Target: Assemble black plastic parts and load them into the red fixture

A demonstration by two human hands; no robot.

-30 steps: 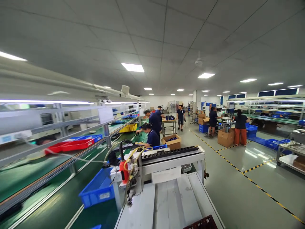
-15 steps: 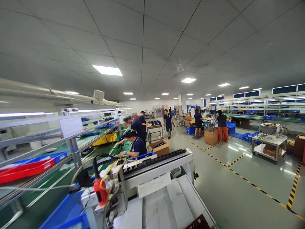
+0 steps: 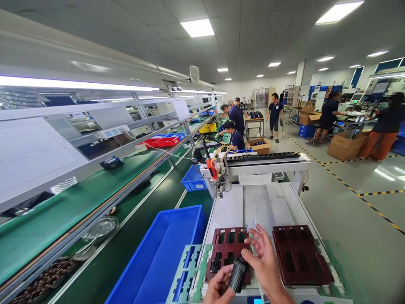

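A: Two hands are now seen at the bottom edge; in the earlier views none were in shot, only ceiling and the far floor. The view is now pitched down onto the bench.

B: Confirmed. A small black part (image 3: 238, 274) is held between them. The left hand (image 3: 218, 289) is curled under its lower end; the right hand (image 3: 264, 264) is pinched on its top with thumb and forefinger, the other fingers (image 3: 260, 233) spread loose.

A: Part location?

B: Held in the air just above the dark red tray (image 3: 228, 253), over its near edge. One similar black piece (image 3: 216, 264) is seated in a left pocket of that tray; the other pockets look unfilled.

A: Surroundings?

B: A second dark red tray (image 3: 300, 255) is set just right of the first, all its pockets unfilled. A green slotted fixture (image 3: 190, 272) is laid to the left, and a blue bin (image 3: 164, 253) beside that. The white gantry machine (image 3: 265, 162) is seen behind the trays, with a red-bodied head (image 3: 212, 169) at its left end.

A: Meaning?

B: Judged only: attention is back on the bench, with one part in hand, not yet seated.

A: Others?

B: Several people are seen well apart, along the line and across the aisle. No contact with this bench.
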